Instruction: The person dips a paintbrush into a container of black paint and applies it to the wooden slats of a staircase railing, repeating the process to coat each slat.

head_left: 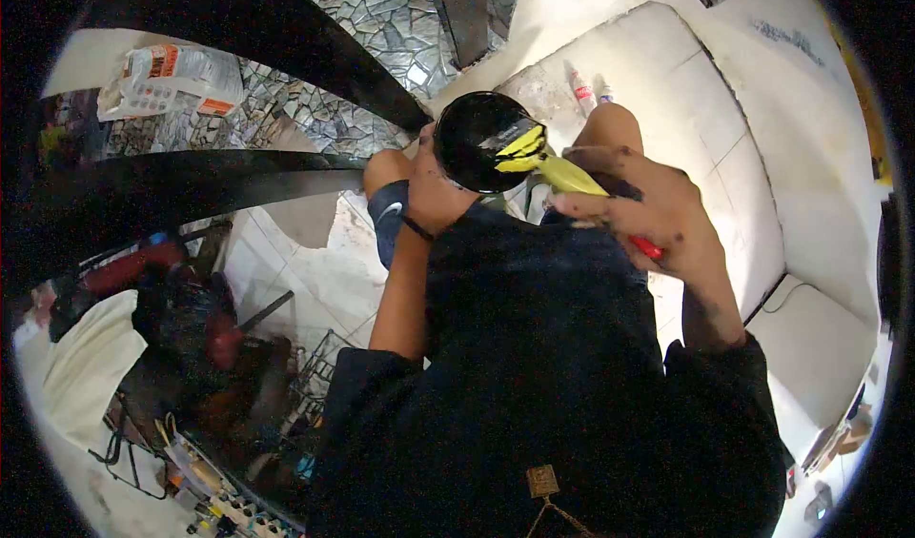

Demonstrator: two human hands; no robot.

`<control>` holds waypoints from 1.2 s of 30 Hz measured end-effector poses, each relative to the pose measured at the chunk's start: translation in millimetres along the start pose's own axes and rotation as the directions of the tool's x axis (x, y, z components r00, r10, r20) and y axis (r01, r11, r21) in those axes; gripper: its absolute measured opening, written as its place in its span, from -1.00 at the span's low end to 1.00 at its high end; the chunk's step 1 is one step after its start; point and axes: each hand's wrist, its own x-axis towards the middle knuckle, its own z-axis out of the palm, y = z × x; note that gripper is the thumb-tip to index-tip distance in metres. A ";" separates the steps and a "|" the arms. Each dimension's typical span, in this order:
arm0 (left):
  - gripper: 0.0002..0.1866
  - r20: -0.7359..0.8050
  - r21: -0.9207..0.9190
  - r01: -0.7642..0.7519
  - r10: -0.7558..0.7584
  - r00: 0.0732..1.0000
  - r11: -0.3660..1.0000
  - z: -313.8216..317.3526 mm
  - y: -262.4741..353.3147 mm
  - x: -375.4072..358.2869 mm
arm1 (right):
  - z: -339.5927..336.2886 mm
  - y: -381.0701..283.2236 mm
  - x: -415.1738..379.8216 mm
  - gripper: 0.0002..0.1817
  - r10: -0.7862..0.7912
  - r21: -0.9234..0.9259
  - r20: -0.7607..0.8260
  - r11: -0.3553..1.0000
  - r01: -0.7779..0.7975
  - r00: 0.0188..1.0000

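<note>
My left hand (440, 190) is wrapped around the side of a round container (457, 142) whose inside is black and glossy, like a pot of black paint. In my right hand (658, 204) is a paintbrush (577, 173) with a yellow-green handle and a red end. Its yellow head, streaked with black, lies over the container's right rim. The container is held above my lap, between my knees, tilted so its opening faces me.
Black bars (276, 47) cross the left side near my left knee. A white and orange bag (176, 81) lies at upper left on the stone-patterned surface. Two small tubes (581, 90) lie beyond my right knee. Clutter and a wire rack (319, 376) fill the lower left; a white block (820, 347) stands right.
</note>
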 end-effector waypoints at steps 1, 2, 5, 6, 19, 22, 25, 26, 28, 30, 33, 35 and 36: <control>-0.15 -0.027 -0.024 -0.024 0.024 0.999 0.999 3.3 -7.3 -0.6 | -4.1 -12.1 2.9 -0.53 0.357 0.225 0.118 0.899 -0.375 0.927; -0.16 -0.053 -0.029 0.000 -0.001 0.999 1.000 3.4 0.5 -3.7 | -10.4 -29.2 12.3 -0.54 0.662 0.384 0.219 0.617 -0.687 0.717; -0.17 -0.126 -0.146 0.036 -0.055 0.990 0.989 13.8 2.3 -10.2 | 5.7 7.7 -19.7 -0.57 -0.041 0.072 0.039 0.997 0.038 0.998; -0.18 -0.142 -0.248 0.024 -0.061 0.988 0.968 19.5 -4.4 -7.8 | 8.9 14.7 -15.3 -0.56 -0.040 0.061 0.078 0.998 0.035 0.996; -0.24 -0.066 -0.199 -0.052 0.039 0.997 0.979 22.6 -39.3 0.0 | -2.7 6.6 0.2 -0.66 -0.077 0.005 0.011 0.997 0.077 0.997; -0.22 -0.063 -0.266 -0.023 0.006 0.998 0.964 22.3 -18.2 -4.1 | 2.7 11.3 11.1 -0.65 -0.123 -0.014 0.092 0.992 0.125 0.988; -0.21 -0.102 -0.186 -0.080 0.062 0.993 0.979 32.1 -28.2 -1.7 | -7.3 8.4 19.3 -0.69 -0.173 -0.052 0.064 0.983 0.177 0.983; -0.23 -0.106 -0.173 -0.087 0.069 0.992 0.981 32.1 -29.9 -2.1 | -7.5 7.2 18.0 -0.71 -0.129 0.003 0.002 0.992 0.129 0.992; -0.26 -0.116 -0.149 -0.100 0.084 0.990 0.984 32.3 -33.9 -3.1 | -7.4 1.9 9.6 -0.74 -0.030 0.124 -0.108 0.991 0.044 0.994; -0.27 -0.148 -0.091 -0.111 0.097 0.984 0.990 20.9 -18.0 -6.7 | -13.4 4.8 0.6 -0.74 -0.018 0.001 -0.074 1.000 0.018 0.997; -0.27 -0.144 -0.014 -0.116 0.113 0.983 0.993 20.5 -13.2 -6.3 | 1.3 15.3 1.1 -0.80 -0.118 0.120 -0.168 0.983 0.139 0.979; -0.27 -0.150 -0.010 -0.115 0.112 0.982 0.993 33.7 -20.1 -8.8 | 16.2 20.5 1.7 -0.84 0.111 0.323 -0.193 0.945 -0.044 0.975; -0.27 -0.181 -0.018 -0.113 0.108 0.978 0.993 31.0 -6.6 -11.0 | 24.0 20.4 2.4 -0.86 0.226 0.422 -0.188 0.897 -0.129 0.956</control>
